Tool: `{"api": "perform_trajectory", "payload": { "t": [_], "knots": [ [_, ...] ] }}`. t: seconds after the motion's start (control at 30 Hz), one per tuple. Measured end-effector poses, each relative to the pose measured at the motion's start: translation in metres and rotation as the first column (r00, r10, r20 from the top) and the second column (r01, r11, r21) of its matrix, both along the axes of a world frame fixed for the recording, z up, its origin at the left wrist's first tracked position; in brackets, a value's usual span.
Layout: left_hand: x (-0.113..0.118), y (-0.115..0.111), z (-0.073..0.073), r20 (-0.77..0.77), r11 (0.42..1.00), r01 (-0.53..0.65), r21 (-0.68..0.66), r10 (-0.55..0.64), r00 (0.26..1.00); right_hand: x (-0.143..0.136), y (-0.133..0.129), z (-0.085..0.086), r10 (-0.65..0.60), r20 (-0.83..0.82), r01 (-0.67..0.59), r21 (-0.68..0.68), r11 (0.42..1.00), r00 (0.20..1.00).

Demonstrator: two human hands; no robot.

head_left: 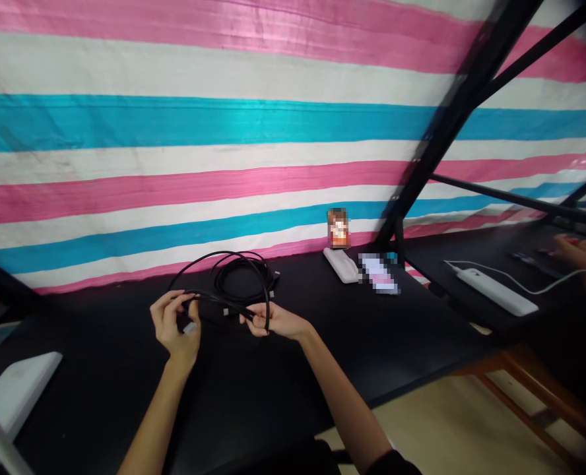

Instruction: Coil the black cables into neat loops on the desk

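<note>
A black cable [224, 297] is held in loops between my two hands, a little above the black table [253, 396]. My left hand [177, 323] has its fingers closed round one side of the loops, and a light grey plug [189, 327] shows by its palm. On the other side, my right hand [273, 321] pinches the bundled strands. Behind them another coil of black cable [238, 280] rests on the table, with light connector ends [271, 294] beside it.
A white power strip [342, 265] and a blurred-out flat item [379, 274] lie at the back right. At the left edge sits a white object [20, 389]. Past a black frame post [441, 152], another person's hand [580, 257] is near a white corded strip [495, 290].
</note>
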State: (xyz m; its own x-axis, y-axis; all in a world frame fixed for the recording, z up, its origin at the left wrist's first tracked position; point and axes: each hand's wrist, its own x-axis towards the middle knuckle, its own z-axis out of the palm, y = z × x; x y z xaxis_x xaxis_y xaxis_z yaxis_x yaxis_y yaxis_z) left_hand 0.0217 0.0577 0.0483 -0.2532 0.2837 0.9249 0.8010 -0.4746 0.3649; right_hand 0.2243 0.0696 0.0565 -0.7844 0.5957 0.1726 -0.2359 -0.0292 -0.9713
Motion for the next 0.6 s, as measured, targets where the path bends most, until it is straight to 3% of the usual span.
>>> {"api": "perform_trajectory", "payload": {
  "t": [0.2, 0.37, 0.47, 0.6],
  "knots": [
    [-0.006, 0.003, -0.005, -0.011, 1.000, -0.028, -0.014, 0.028, 1.000, 0.000, 0.004, 0.001, -0.224, -0.029, 0.226, 0.059, 0.972, 0.974],
    [-0.008, 0.002, -0.001, 0.041, 1.000, -0.028, 0.005, 0.028, 0.999, 0.002, 0.013, -0.006, -0.426, -0.043, 0.424, -0.040, 0.905, 0.904],
    [-0.016, 0.002, 0.003, 0.146, 0.992, -0.125, 0.011, 0.122, 0.982, 0.007, 0.020, -0.010, -0.571, -0.034, 0.570, -0.032, 0.821, 0.821],
    [-0.031, 0.004, 0.009, 0.219, 0.961, -0.274, 0.047, 0.257, 0.941, 0.016, 0.027, -0.012, -0.776, -0.062, 0.774, -0.053, 0.631, 0.628]
  ]
}}
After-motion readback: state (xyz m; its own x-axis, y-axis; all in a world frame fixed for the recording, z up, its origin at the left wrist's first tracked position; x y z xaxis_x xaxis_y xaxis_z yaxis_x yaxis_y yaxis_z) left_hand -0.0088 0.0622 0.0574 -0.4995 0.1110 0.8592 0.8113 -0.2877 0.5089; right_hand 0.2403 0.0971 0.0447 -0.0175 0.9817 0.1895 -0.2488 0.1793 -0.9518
